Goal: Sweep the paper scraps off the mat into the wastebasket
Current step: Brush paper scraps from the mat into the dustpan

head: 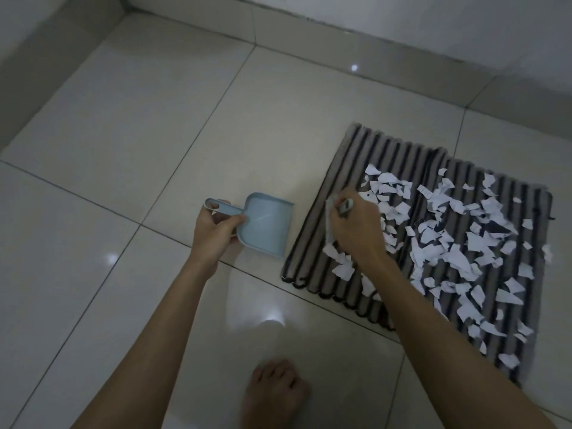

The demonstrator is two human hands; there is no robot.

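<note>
A striped grey-and-black mat (383, 156) lies on the tiled floor at the right. Several white paper scraps (458, 243) are strewn over its middle and right part. My left hand (213, 230) grips the handle of a light blue dustpan (266, 227), which sits on the tiles just left of the mat. My right hand (356, 227) grips a small hand brush (330, 221) over the mat's left part, at the edge of the scraps. The bristles are mostly hidden by my hand. No wastebasket is in view.
Glossy pale floor tiles (139, 134) stretch to the left and front. A wall skirting (356, 48) runs along the back and left. My bare foot (275, 394) stands on the tiles at the bottom centre.
</note>
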